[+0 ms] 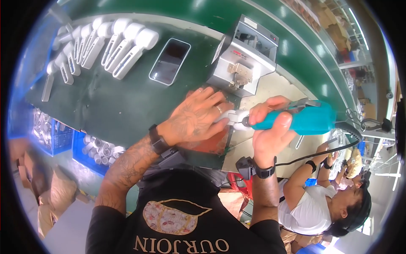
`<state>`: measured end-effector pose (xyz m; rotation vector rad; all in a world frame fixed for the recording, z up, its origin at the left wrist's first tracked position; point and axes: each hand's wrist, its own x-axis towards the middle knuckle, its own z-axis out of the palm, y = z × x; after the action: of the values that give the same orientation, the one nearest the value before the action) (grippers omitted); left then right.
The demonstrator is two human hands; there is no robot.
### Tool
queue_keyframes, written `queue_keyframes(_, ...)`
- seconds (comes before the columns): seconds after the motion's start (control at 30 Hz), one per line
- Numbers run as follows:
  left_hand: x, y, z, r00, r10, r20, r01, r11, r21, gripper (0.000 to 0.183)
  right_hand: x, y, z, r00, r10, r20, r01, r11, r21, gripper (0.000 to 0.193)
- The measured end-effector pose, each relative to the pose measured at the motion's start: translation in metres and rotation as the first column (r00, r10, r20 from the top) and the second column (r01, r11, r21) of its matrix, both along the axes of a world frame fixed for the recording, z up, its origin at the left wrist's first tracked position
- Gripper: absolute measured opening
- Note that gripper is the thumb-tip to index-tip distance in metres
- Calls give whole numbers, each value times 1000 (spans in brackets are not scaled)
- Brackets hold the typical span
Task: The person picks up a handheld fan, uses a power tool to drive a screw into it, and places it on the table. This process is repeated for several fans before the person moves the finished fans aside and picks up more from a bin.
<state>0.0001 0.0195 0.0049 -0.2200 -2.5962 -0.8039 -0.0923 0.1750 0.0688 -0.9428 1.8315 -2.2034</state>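
My left hand (195, 115) is closed on a white plastic part (237, 117), pinching it at its left end over the table. My right hand (270, 133) is wrapped round a teal electric screwdriver (319, 118), held nearly level, with a black cord leaving its rear end. The driver's nose points left and meets the white part; whether its bit sits in a screw cannot be seen. Just beyond both hands stands a grey metal screw feeder (243, 63). Beneath my left hand lies a reddish pad (209, 144), partly covered.
Several white handheld-fan-like units (127, 46) lie in a row at the far left. A smartphone (170, 62) rests between them and the feeder. Blue crates (91, 163) with small white parts stand left, below the green table (122, 108). A co-worker (311, 199) in white sits at right.
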Motion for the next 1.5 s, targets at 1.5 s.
queue_keyframes(1.5, 114, -103, 29, 534, 817, -217, -825, 560, 74, 34, 74, 86, -19, 981, -169, 94, 165, 985, 50, 79)
